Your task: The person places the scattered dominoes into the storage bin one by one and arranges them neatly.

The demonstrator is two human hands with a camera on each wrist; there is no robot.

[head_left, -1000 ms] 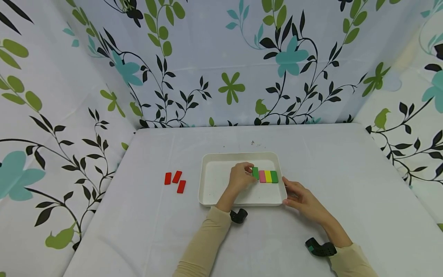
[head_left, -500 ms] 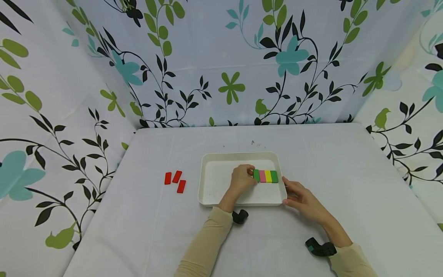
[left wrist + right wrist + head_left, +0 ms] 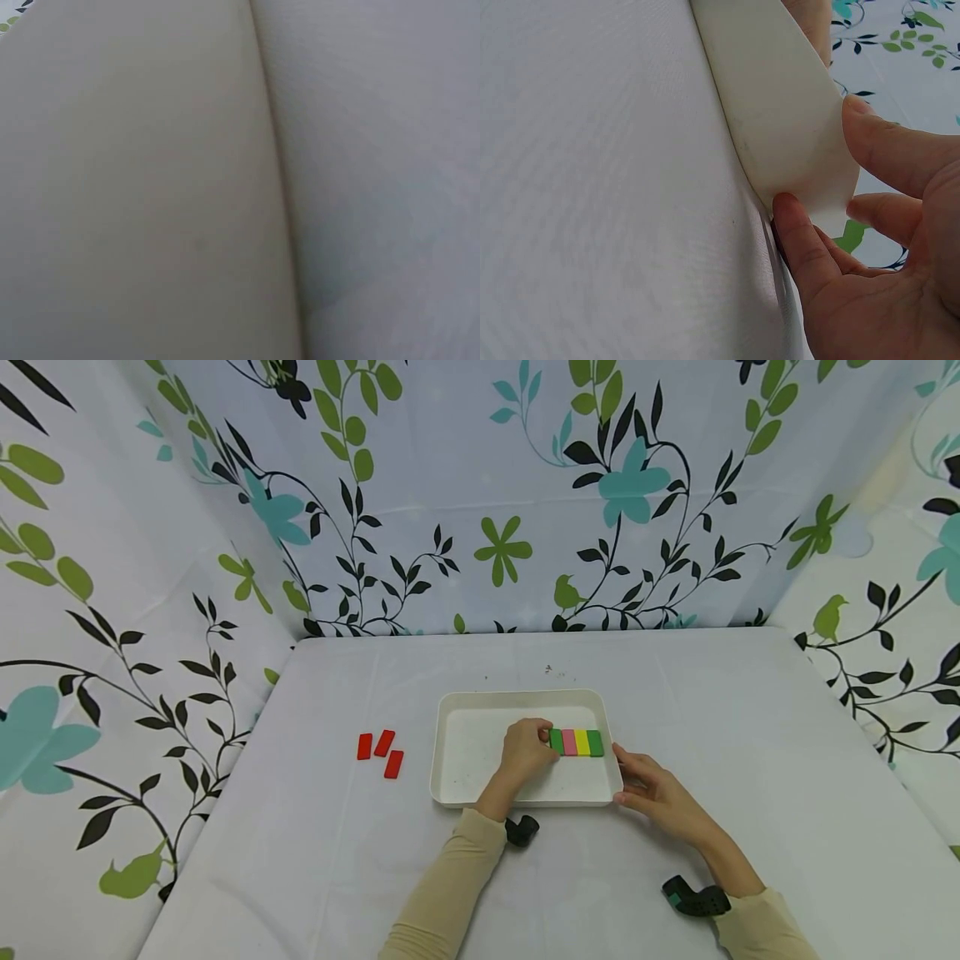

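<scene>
A shallow white tray [image 3: 472, 760] lies on the table in the head view. Toward its right end, a pink block [image 3: 570, 742], a yellow block [image 3: 582, 742] and a green block [image 3: 596, 742] lie side by side. My left hand [image 3: 525, 750] reaches into the tray and pinches another green block [image 3: 557, 742] against the pink one, its left side hidden by the fingers. My right hand [image 3: 656, 789] holds the tray's near right corner. In the right wrist view, its fingers [image 3: 799, 236] press the outer wall.
To the left of the tray, a red block [image 3: 364, 746] lies on the white tablecloth [image 3: 315, 860] with two more red ones near it. The tray's pale side wall [image 3: 165, 187] fills much of the left wrist view. A patterned curtain [image 3: 420, 527] surrounds the table.
My left hand has moved slightly right and lowered the green block, which now lines up flush with the row's left end. The right hand stays at the tray's corner.
</scene>
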